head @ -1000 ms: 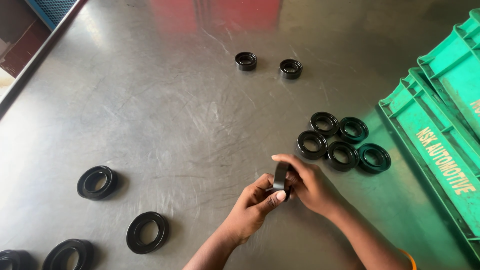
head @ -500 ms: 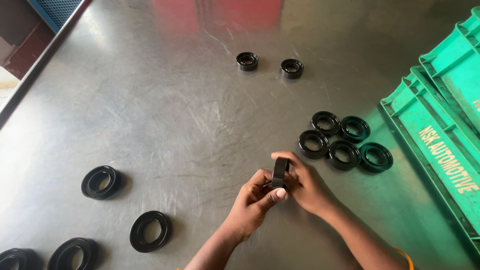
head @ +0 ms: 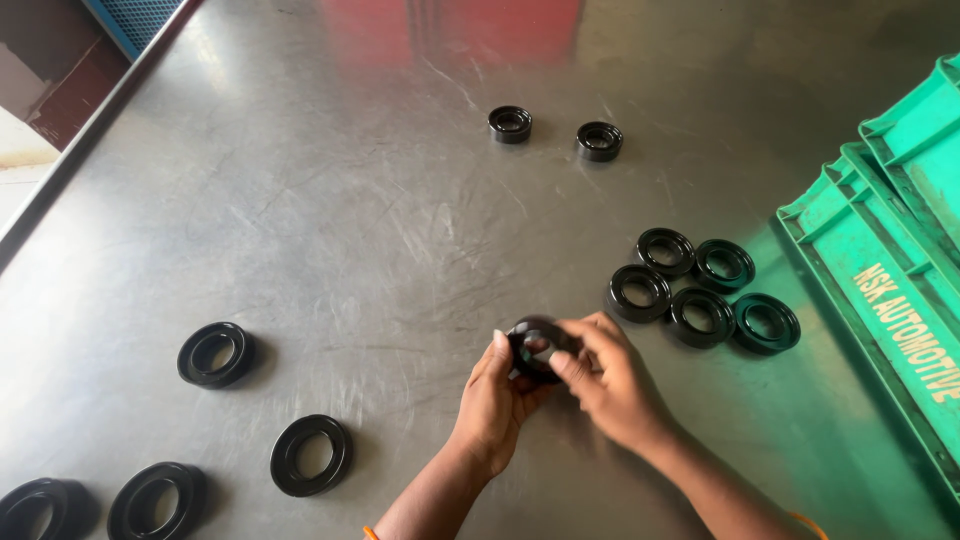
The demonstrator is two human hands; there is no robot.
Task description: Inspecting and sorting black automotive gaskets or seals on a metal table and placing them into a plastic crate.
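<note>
A black ring (head: pixel 533 350) sits low at the centre of the view, just above the table, gripped by both hands: the left hand (head: pixel 497 400) pinches its near-left edge, the right hand (head: pixel 612 380) its right side. Beneath lies a scratched, shiny steel table (head: pixel 380 220). Five black rings (head: pixel 700 290) cluster to the right, near green plastic crates (head: pixel 890 270). Two small rings (head: pixel 555 132) sit farther off; four larger rings (head: pixel 215 353) lie left.

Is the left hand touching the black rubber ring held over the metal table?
Touching: the head view shows the left hand gripping the black rubber ring.
</note>
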